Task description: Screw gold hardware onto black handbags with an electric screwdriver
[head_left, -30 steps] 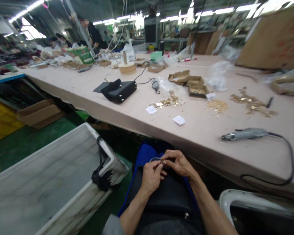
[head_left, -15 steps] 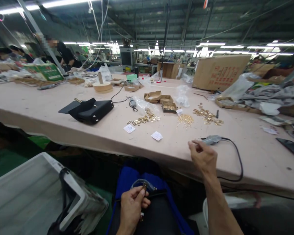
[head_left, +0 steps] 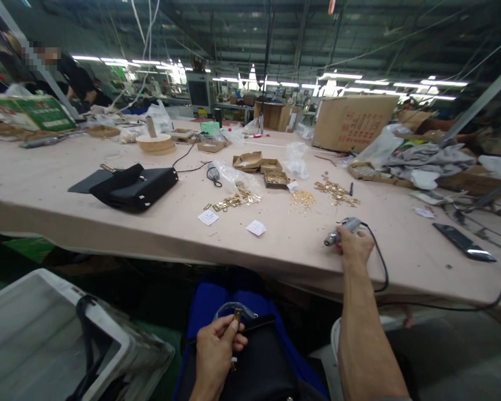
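My left hand (head_left: 217, 348) is low over my lap, thumb and fingers pinching a small gold metal clasp (head_left: 237, 313). The clasp is at the edge of a black bag (head_left: 267, 356) lying on my lap, with a clear plastic-wrapped strip arching behind it. On the table's front part, my right hand (head_left: 354, 245) is closed around a grey corded electric screwdriver (head_left: 345, 227), its tip pointing left and down. Gold clasp plates (head_left: 234, 201), tiny gold screws (head_left: 302, 200) and further gold fittings (head_left: 337, 192) lie in heaps beyond it.
A second black bag (head_left: 129, 189) lies on the table (head_left: 183, 239) at left. Small cardboard boxes (head_left: 276, 179), a large carton (head_left: 353, 122) and a phone (head_left: 463, 242) also lie there. A white plastic crate (head_left: 45, 328) stands at lower left. Another person (head_left: 81, 83) is at far left.
My right hand has moved slightly up and right and closed on the electric screwdriver, which has turned and shifted. My left hand keeps its pinch on the clasp. The view has swung right.
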The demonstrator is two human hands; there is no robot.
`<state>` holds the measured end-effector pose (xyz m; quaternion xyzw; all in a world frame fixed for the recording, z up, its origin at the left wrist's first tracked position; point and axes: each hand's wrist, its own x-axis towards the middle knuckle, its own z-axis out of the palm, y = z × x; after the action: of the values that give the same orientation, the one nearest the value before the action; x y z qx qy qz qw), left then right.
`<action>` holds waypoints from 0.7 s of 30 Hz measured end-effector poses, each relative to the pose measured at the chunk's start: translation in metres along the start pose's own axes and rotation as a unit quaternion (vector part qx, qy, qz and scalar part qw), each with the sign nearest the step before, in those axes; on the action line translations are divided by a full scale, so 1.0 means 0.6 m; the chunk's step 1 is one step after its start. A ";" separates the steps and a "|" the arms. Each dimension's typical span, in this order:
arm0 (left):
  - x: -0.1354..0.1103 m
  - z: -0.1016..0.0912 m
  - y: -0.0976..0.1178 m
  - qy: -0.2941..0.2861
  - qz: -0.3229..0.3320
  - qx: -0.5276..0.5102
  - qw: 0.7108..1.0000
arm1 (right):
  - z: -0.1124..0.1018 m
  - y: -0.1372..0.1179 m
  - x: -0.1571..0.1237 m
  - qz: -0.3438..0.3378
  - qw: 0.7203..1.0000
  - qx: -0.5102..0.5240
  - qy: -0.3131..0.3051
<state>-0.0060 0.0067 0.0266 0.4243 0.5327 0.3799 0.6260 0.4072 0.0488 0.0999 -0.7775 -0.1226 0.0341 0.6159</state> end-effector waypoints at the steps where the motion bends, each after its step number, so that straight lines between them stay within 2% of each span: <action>1: -0.001 -0.002 -0.001 0.000 -0.001 -0.001 1.000 | -0.006 0.004 0.002 0.020 0.997 0.080 0.005; 3: -0.001 -0.006 -0.004 -0.002 -0.002 0.001 1.000 | -0.020 0.006 0.005 0.041 0.976 0.212 0.016; 4: -0.001 -0.007 -0.006 -0.004 -0.002 0.004 1.000 | -0.027 0.004 0.007 0.039 0.961 0.272 -0.001; 8: 0.006 -0.009 -0.014 -0.013 0.001 0.009 1.000 | -0.053 -0.009 0.019 0.066 0.873 0.466 -0.131; 10: 0.010 -0.008 -0.017 -0.016 -0.002 0.013 1.000 | -0.060 -0.013 0.025 0.090 0.843 0.508 -0.154; 16: 0.014 -0.007 -0.023 -0.014 0.001 0.013 1.000 | -0.052 -0.022 0.037 0.135 0.827 0.523 -0.155; 21: 0.018 -0.012 -0.034 -0.029 -0.002 0.016 0.999 | -0.035 -0.047 0.050 0.148 0.810 0.556 -0.110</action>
<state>-0.0110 0.0103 0.0035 0.4438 0.5208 0.3575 0.6355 0.4365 0.0420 0.1351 -0.3019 -0.0333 0.2723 0.9130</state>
